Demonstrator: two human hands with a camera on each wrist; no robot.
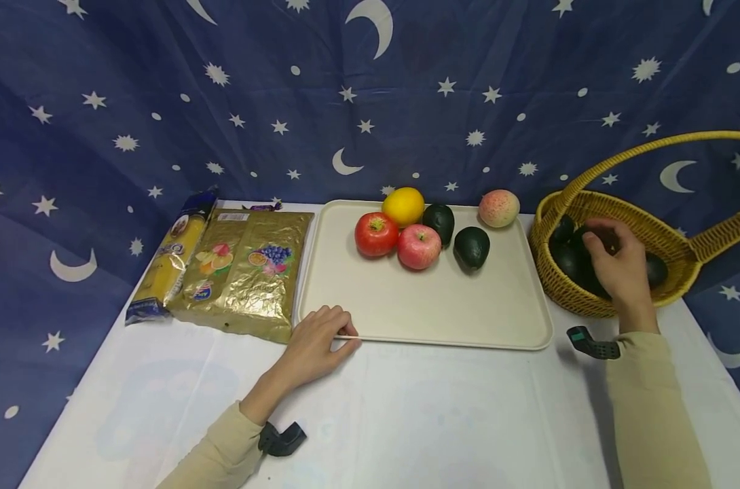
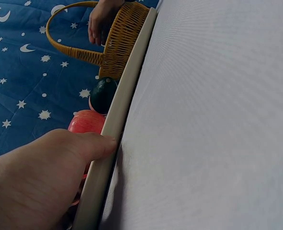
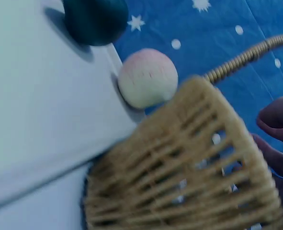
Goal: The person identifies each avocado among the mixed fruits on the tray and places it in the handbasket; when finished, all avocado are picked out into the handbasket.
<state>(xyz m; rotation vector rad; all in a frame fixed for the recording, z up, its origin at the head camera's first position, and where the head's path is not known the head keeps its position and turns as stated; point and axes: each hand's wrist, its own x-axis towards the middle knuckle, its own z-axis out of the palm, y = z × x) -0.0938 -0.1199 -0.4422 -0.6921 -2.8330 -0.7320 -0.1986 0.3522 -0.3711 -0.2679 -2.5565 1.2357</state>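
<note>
A cream tray (image 1: 425, 319) holds a red apple (image 1: 376, 234), a pinkish apple (image 1: 419, 247), a yellow fruit (image 1: 403, 206), two dark green avocados (image 1: 471, 248) and a peach (image 1: 499, 208) at its back right corner. The left hand (image 1: 321, 343) grips the tray's near-left edge; in the left wrist view its thumb lies on the rim (image 2: 127, 91). Over the wicker basket (image 1: 669, 292) the right hand (image 1: 626, 265) reaches in among several dark fruits (image 1: 568, 261), its thumb and fingers apart. Its fingertips are partly hidden behind the basket in the right wrist view.
Left of the tray lie a gold printed package (image 1: 254, 272) and a yellow-and-blue packet (image 1: 168, 265), with a small purple wrapper behind them. The basket's tall handle (image 1: 657, 146) arches over it. A starry blue cloth hangs behind the white table.
</note>
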